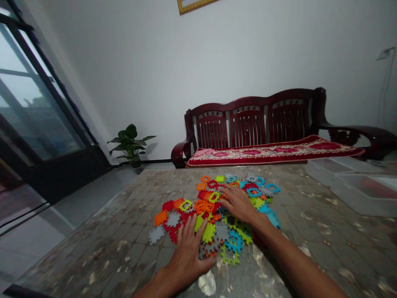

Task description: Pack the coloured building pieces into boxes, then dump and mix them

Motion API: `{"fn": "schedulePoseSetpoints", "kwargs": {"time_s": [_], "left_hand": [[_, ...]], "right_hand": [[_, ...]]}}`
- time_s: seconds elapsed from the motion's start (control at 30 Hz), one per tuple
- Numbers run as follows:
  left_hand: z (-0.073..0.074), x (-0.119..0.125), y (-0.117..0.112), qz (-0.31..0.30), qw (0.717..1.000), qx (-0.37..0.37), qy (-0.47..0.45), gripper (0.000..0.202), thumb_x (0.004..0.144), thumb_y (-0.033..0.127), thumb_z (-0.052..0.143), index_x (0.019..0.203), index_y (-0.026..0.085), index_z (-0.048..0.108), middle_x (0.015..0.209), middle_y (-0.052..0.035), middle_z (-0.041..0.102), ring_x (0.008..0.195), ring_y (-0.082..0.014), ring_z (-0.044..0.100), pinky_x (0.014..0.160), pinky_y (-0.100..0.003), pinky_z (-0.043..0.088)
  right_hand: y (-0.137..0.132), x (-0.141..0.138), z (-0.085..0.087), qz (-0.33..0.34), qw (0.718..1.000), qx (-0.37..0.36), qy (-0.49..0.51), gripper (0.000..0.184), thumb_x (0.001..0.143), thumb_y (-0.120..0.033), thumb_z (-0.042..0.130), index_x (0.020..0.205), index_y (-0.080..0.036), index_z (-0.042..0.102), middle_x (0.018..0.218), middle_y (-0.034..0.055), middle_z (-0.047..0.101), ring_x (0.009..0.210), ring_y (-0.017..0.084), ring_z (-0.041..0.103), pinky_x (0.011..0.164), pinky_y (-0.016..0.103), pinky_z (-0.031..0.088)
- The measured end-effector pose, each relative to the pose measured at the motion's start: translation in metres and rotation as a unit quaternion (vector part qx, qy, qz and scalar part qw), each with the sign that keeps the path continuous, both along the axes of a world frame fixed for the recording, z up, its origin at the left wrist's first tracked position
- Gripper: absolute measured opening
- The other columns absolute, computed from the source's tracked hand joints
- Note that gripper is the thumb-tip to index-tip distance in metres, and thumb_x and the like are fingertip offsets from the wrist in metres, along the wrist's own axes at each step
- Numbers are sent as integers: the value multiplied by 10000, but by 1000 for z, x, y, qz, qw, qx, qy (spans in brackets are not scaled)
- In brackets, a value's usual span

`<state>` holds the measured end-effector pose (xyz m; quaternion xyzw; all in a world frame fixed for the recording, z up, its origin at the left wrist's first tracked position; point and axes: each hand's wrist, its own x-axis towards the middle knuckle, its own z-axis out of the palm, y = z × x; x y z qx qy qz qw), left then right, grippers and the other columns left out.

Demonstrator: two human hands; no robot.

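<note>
A pile of flat interlocking toy tiles [214,207] in red, orange, green, blue and grey lies spread on a stone-patterned table [124,248]. My left hand [187,250] lies flat on the near edge of the pile, fingers stretched out over a lime green tile [208,232] and red pieces. My right hand [238,203] rests palm down on the middle of the pile, fingers spread toward the orange and red tiles. Neither hand grips a piece.
Two clear plastic containers [350,182] sit at the table's right side. Beyond the table stands a dark wooden bench [257,120] with a red patterned cushion. A potted plant [132,142] is by the wall, and a glass door is at left.
</note>
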<state>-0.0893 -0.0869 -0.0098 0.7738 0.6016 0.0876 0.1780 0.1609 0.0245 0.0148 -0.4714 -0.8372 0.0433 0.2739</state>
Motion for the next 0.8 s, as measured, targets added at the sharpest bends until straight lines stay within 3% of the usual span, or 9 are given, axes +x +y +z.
{"fn": "schedulePoseSetpoints", "kwargs": {"time_s": [0.2, 0.37, 0.5, 0.6, 0.8], "left_hand": [[10, 10, 4, 38, 996, 63, 43, 910, 785, 425, 707, 1602, 276, 337, 1700, -124, 231, 1564, -381, 208, 1250, -608, 156], [16, 21, 15, 65, 991, 92, 75, 838, 791, 401, 682, 1563, 217, 414, 1652, -156, 352, 1523, -361, 322, 1224, -579, 243], [14, 27, 34, 71, 988, 127, 58, 849, 773, 370, 688, 1557, 198, 411, 1619, -168, 410, 1501, -352, 363, 1212, -554, 276], [10, 31, 49, 79, 984, 156, 14, 885, 742, 312, 686, 1563, 197, 375, 1600, -162, 435, 1492, -340, 379, 1208, -528, 300], [-7, 42, 75, 94, 967, 214, -98, 970, 651, 131, 664, 1556, 201, 323, 1594, -154, 389, 1507, -339, 335, 1220, -509, 321]], "right_hand": [[21, -37, 20, -20, 989, -110, -100, 579, 1037, -485, 335, 1545, -223, 429, 1562, 169, 484, 1429, 318, 446, 1167, 537, 278], [31, -57, 22, 8, 982, -131, -137, 547, 1035, -533, 321, 1389, -229, 607, 1418, 173, 618, 1324, 335, 535, 1131, 543, 292], [33, -68, 17, 28, 985, -128, -109, 482, 1031, -498, 359, 1243, -221, 693, 1307, 163, 683, 1272, 321, 561, 1094, 490, 346], [37, -71, 15, 24, 987, -144, -74, 461, 1033, -447, 350, 1243, -221, 693, 1289, 146, 697, 1249, 300, 580, 1079, 448, 366], [49, -69, 8, -7, 979, -191, 72, 482, 1002, -465, 356, 1177, -198, 716, 1220, 143, 725, 1162, 298, 633, 991, 410, 428]]}}
